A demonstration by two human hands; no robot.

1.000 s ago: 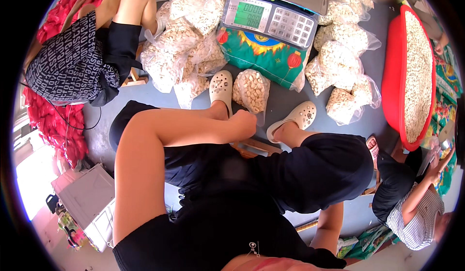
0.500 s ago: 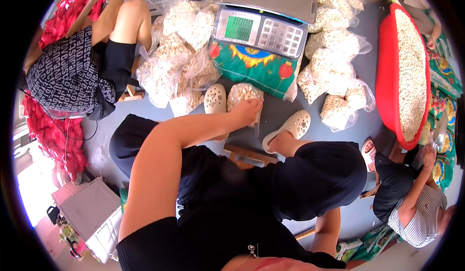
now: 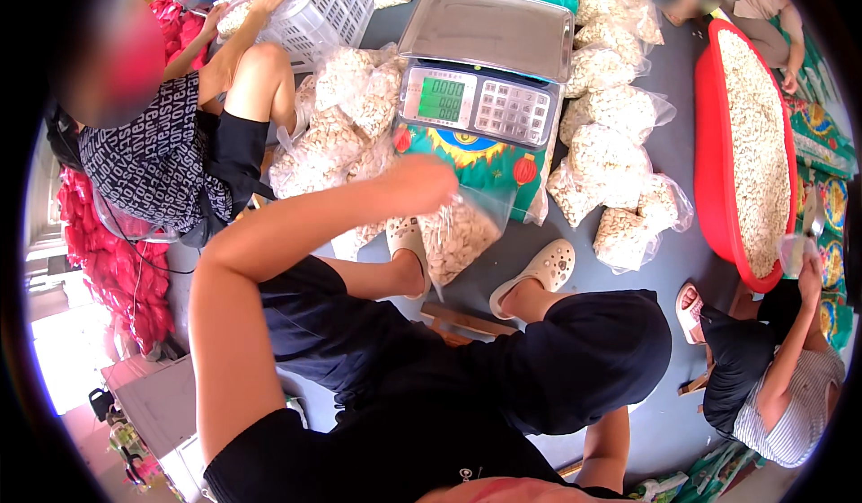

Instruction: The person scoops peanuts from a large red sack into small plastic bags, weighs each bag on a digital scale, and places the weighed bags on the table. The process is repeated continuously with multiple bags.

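My left hand [image 3: 431,180] is closed on the top of a clear plastic bag of pale flattish pieces [image 3: 458,238], lifted between my feet in cream clogs. Behind it a digital scale [image 3: 480,99] with a steel pan rests on a plump green printed sack [image 3: 503,187]. Piles of similar filled bags stand left [image 3: 323,153] and right [image 3: 602,162] of the scale. My right forearm [image 3: 606,445] shows at the lower right; that hand is out of sight.
A person [image 3: 162,153] sits at upper left beside a white crate [image 3: 328,9] and red bags [image 3: 108,278]. A long red tub [image 3: 718,171] of pale pieces stands right, with people [image 3: 772,377] beside it. A low wooden stool [image 3: 458,323] is between my legs.
My left hand has reached to the bag on the floor, taken its top and raised it toward the scale, tilting it. The view has shifted, showing more beyond the scale.
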